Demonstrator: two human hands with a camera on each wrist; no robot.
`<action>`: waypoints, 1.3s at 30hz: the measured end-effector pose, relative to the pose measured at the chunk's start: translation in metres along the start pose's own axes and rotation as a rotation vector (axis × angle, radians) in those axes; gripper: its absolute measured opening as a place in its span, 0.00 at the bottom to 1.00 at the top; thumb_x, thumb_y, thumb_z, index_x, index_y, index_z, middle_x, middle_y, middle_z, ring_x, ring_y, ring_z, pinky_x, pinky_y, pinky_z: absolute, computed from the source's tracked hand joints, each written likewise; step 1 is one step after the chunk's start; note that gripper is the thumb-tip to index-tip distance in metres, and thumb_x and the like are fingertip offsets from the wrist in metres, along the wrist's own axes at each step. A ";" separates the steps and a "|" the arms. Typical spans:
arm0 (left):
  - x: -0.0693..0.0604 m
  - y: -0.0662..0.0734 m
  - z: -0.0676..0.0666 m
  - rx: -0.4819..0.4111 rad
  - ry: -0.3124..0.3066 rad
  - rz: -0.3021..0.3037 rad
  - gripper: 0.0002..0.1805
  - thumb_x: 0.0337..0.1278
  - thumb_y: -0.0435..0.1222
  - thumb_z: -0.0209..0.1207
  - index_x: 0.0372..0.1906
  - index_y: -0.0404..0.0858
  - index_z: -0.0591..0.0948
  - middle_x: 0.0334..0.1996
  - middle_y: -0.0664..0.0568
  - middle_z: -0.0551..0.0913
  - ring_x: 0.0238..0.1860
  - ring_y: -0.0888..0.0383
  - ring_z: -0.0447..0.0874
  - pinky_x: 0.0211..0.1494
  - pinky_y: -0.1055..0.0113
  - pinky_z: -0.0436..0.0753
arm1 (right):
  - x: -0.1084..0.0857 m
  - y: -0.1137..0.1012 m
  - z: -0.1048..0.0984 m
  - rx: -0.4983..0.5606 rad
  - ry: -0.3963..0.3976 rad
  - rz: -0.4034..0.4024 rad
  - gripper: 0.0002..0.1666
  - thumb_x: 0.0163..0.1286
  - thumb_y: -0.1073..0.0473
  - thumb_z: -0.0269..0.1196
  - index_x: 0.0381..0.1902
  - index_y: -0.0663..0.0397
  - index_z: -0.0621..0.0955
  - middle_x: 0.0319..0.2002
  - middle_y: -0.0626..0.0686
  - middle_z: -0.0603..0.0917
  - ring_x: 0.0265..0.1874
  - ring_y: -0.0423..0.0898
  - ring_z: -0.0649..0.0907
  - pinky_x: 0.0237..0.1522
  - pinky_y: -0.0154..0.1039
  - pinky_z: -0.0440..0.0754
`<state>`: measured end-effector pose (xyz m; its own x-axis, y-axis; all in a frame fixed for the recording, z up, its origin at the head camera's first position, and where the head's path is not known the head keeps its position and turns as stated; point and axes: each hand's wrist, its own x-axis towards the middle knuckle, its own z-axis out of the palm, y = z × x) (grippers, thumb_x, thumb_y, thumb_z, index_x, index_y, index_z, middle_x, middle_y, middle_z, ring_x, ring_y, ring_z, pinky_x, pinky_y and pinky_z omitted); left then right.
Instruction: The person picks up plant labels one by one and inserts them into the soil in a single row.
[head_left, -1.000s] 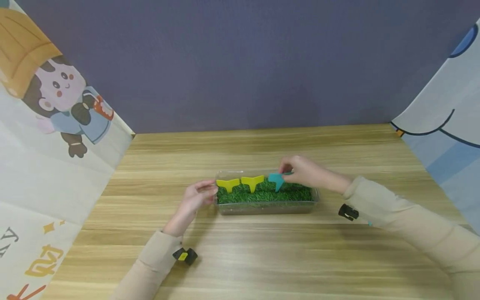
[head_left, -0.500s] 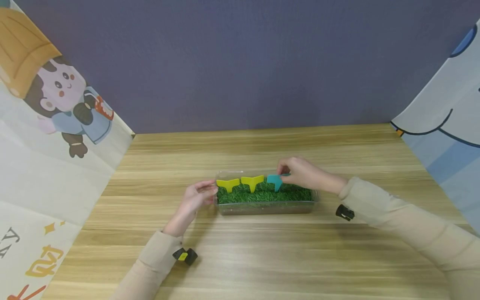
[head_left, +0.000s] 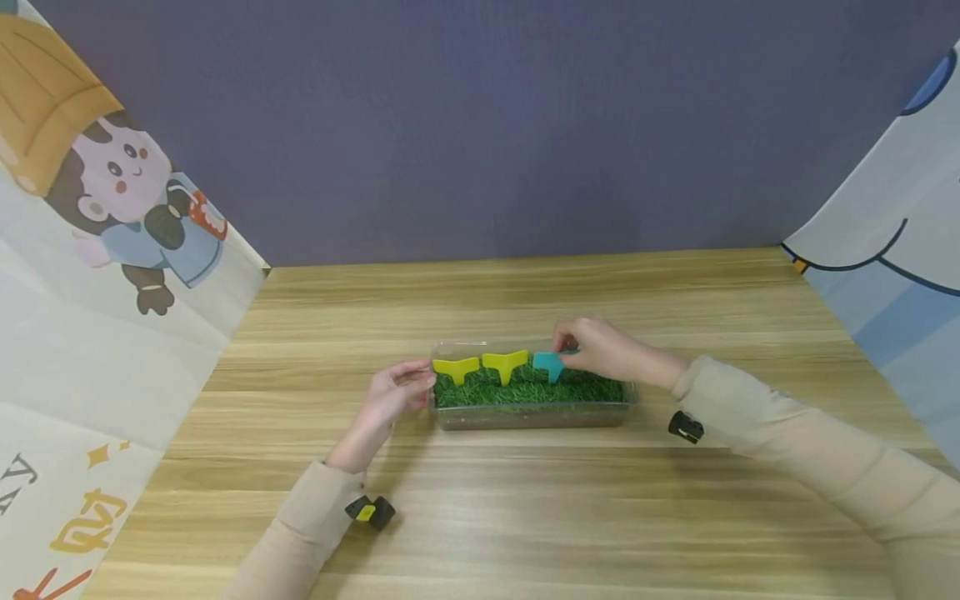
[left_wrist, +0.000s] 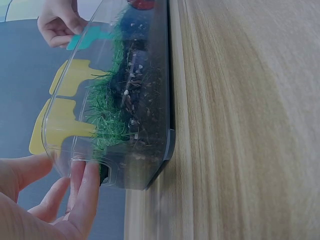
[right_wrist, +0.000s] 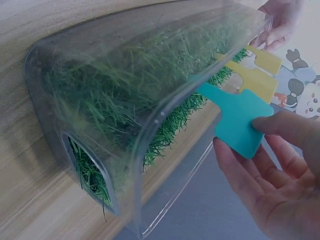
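Standing near-upright toward the right of the clear box (head_left: pixel 532 419), the teal tag (right_wrist: pixel 237 117) has its stem running down to the grass (head_left: pixel 502 396); how deep the tip sits cannot be told. The right hand (head_left: pixel 603 348) has its grip pinching the tag's broad head, thumb on one face and fingertips on the other. With the hold so high above a thin stem, a push off the stem's line would probably lean or bend the tag, and letting go of a shallow tip could let it topple.

Just left stands the middle yellow tag (head_left: pixel 506 363), then the left yellow tag (head_left: pixel 456 369); sideways drift by the right hand might knock the nearer one askew. Beneath the grass, dark fill (left_wrist: pixel 132 95) shows through the wall; if loose, it may hold a stem poorly, and pulling could lift some grass too.

At the box's left end, the left hand (head_left: pixel 390 396) has its grip spread, fingers against the plastic. Too little steadying there could let the box slide on the worktop (head_left: pixel 525 500) under a hard push; too much might flex the thin-looking wall.
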<state>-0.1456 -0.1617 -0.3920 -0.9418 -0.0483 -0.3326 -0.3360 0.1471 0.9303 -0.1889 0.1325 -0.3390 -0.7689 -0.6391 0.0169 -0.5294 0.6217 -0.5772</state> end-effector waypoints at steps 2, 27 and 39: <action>0.000 0.000 0.000 0.002 0.001 0.001 0.22 0.49 0.28 0.57 0.53 0.33 0.71 0.46 0.41 0.76 0.34 0.60 0.78 0.46 0.63 0.80 | 0.000 0.000 0.000 0.000 -0.002 0.001 0.05 0.54 0.70 0.60 0.29 0.59 0.78 0.30 0.51 0.81 0.34 0.47 0.80 0.41 0.39 0.80; 0.001 -0.002 -0.001 -0.001 0.001 0.010 0.22 0.49 0.28 0.57 0.53 0.32 0.71 0.46 0.40 0.76 0.34 0.59 0.78 0.44 0.65 0.80 | 0.001 0.000 0.006 -0.034 0.013 -0.008 0.04 0.54 0.69 0.61 0.29 0.57 0.80 0.30 0.50 0.82 0.32 0.44 0.80 0.35 0.34 0.81; 0.001 -0.001 -0.001 -0.024 0.004 0.005 0.22 0.48 0.26 0.57 0.52 0.31 0.71 0.44 0.40 0.77 0.33 0.60 0.78 0.43 0.65 0.80 | 0.000 -0.002 0.008 -0.059 0.027 -0.014 0.08 0.56 0.68 0.61 0.36 0.58 0.80 0.33 0.52 0.83 0.34 0.46 0.81 0.36 0.37 0.81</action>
<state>-0.1460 -0.1631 -0.3934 -0.9434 -0.0516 -0.3275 -0.3315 0.1240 0.9353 -0.1848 0.1280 -0.3446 -0.7705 -0.6357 0.0469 -0.5596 0.6394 -0.5273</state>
